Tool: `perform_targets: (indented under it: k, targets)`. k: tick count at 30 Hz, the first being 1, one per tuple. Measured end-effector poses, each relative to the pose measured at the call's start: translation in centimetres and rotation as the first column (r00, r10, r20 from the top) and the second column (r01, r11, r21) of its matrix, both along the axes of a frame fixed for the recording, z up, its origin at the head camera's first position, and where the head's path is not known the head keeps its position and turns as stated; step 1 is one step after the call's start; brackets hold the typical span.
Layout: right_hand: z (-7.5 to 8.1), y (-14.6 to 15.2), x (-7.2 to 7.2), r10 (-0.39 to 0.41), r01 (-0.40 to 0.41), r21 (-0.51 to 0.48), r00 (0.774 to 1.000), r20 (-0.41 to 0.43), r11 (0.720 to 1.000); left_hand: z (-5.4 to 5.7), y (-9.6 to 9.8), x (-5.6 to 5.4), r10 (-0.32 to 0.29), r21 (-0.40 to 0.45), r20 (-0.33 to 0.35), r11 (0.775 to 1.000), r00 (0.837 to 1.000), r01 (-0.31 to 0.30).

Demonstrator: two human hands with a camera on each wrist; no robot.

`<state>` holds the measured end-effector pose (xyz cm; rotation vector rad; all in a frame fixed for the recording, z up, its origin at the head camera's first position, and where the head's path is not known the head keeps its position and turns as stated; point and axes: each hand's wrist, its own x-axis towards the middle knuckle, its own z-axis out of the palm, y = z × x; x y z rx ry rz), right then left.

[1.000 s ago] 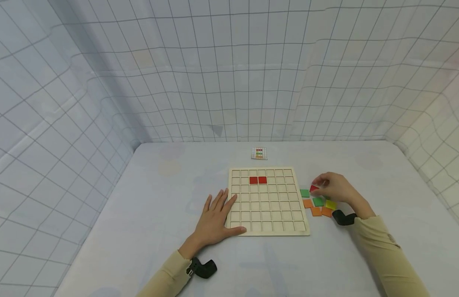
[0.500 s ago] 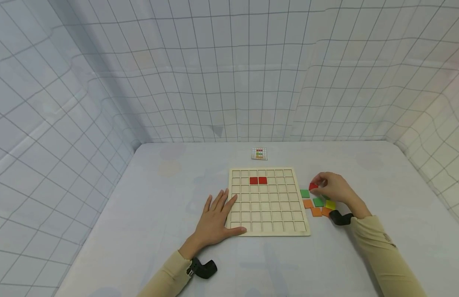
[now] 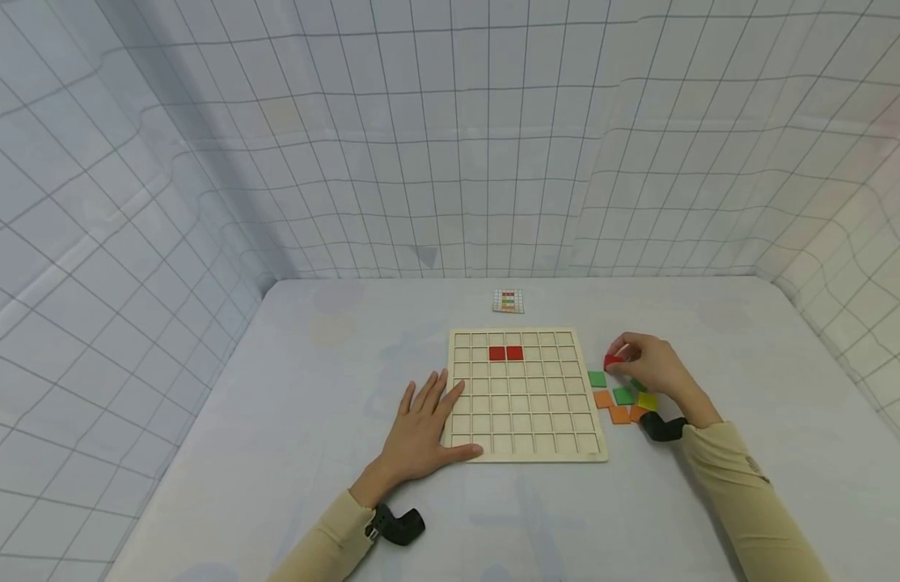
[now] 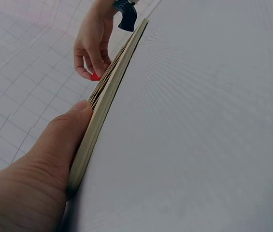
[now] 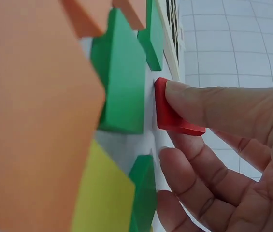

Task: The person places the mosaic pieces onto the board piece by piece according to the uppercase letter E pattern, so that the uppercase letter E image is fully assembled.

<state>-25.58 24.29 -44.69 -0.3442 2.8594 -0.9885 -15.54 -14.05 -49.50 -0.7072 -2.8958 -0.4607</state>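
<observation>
A pale wooden grid board [image 3: 526, 404] lies on the table, with two red square tiles [image 3: 497, 353] side by side in its second row from the top. My left hand [image 3: 418, 435] rests on the board's left edge, fingers spread and thumb on the lower left corner. Right of the board, my right hand [image 3: 649, 364] pinches a red tile [image 5: 167, 108] between thumb and fingers. Below that hand lie loose green tiles [image 3: 623, 396], orange tiles [image 3: 620, 415] and a yellow tile [image 3: 647, 401]. One green tile is partly hidden by the hand.
Behind the board lies a small card [image 3: 509, 301] printed with a coloured grid pattern. White gridded curtains [image 3: 450, 145] stand around the table at the back and sides. A black wrist device [image 3: 663, 427] covers part of an orange tile.
The right hand, pinching the red tile, has shifted slightly left and away from me. The left hand and the board stay in place.
</observation>
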Motion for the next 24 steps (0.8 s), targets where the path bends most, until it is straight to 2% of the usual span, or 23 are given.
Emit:
perform_targets:
  k: [7, 13, 19, 24]
  targets:
    - [-0.2, -0.7, 0.0, -0.025, 0.023, -0.056, 0.999, -0.034, 0.998, -0.1, 0.0, 0.0, -0.006, 0.011, -0.007, 1.0, 1.0, 0.006]
    - [0.1, -2.2, -0.1, -0.04, 0.031, -0.148, 0.998, -0.055, 0.989, 0.0, 0.0, -0.1, -0.002, 0.008, 0.006, 1.0, 1.0, 0.002]
    - [0.2, -4.1, -0.6, 0.011, -0.01, -0.25, 1.0, 0.002, 0.968, 0.2, 0.0, 0.0, 0.005, -0.009, 0.018, 1.0, 1.0, -0.005]
    - [0.0, -5.7, -1.1, 0.078, -0.069, -0.268, 0.997, 0.025, 0.961, 0.1, 0.0, 0.0, -0.004, 0.007, 0.018, 1.0, 1.0, 0.004]
